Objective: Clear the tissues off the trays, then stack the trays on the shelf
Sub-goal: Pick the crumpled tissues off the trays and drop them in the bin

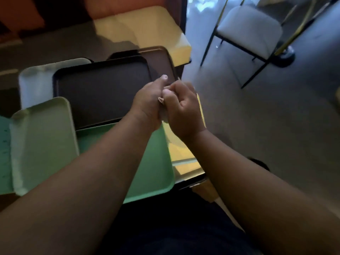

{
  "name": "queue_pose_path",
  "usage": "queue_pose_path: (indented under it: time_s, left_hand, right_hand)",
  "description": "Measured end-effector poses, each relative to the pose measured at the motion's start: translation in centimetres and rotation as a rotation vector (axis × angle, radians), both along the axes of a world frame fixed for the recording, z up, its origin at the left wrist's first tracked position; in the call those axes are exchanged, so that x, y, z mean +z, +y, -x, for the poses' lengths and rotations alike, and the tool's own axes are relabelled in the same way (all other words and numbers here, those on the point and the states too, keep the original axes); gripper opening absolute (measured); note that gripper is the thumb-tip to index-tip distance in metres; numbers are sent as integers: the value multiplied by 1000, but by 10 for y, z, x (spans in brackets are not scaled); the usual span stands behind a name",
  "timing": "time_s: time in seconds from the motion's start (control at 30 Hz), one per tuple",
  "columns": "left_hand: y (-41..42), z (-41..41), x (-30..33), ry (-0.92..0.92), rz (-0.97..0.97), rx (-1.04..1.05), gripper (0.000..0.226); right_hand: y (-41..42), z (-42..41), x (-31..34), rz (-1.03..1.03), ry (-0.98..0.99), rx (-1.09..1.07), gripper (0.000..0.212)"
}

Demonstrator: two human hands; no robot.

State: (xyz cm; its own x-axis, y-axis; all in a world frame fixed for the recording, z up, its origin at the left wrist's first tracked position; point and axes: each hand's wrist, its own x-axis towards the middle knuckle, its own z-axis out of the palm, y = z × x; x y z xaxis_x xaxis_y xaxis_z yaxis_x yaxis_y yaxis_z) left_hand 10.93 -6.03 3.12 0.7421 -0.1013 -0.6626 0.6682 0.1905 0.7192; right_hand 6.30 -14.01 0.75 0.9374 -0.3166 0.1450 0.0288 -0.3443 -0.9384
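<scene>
Several trays lie overlapping on the table. A black tray [99, 89] sits in the middle, with a brown tray [161, 59] behind it, a white tray [35, 80] to its left, a pale green tray [42, 144] at the near left and a mint green tray [152, 162] in front. My left hand [147, 103] and my right hand [182, 107] are pressed together over the black tray's right end. Both are closed around a small crumpled tissue [164, 115], of which only a pale sliver shows between the palms. No tissue lies on the trays.
The table's yellow top [147, 28] ends at its right edge, close to my hands. On the grey floor to the right stands a white-cushioned chair [252, 28] with thin black legs. An orange seat back [119, 4] runs behind the table.
</scene>
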Motion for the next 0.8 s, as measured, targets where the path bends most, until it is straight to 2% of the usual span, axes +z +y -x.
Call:
queue_pose_path:
  time_s: [0.1, 0.2, 0.23, 0.33, 0.43, 0.5, 0.53, 0.6, 0.7, 0.8]
  left_hand:
    - [-64, 25, -11, 20, 169, -135, 34]
    - [-126, 49, -29, 109, 358, -354, 41]
    - [-150, 60, -38, 148, 348, -410, 43]
    - [-199, 93, -54, 208, 267, -498, 56]
    - [-249, 130, -73, 215, 171, -712, 63]
    - [-275, 150, -93, 249, 146, -811, 61]
    - [-288, 159, -103, 295, 147, -855, 59]
    - [-311, 179, -125, 374, 123, -953, 54]
    - [-339, 216, -162, 395, -79, -1149, 46]
    - [-359, 250, -206, 362, -302, -1255, 47]
  right_hand:
    - [-44, 26, -3, -56, -39, -219, 35]
    - [-96, 58, -20, -76, -33, -424, 28]
    - [-117, 72, -31, -42, -42, -484, 24]
    - [-162, 113, -57, -8, -24, -578, 8]
    - [-219, 157, -84, 183, -20, -608, 13]
    - [-251, 182, -103, 285, 43, -580, 34]
    - [-264, 194, -115, 291, 112, -584, 38]
    - [-284, 222, -145, 283, 277, -626, 34]
    - [-307, 266, -190, 198, 477, -668, 27]
    - [-324, 295, -229, -5, 675, -712, 40]
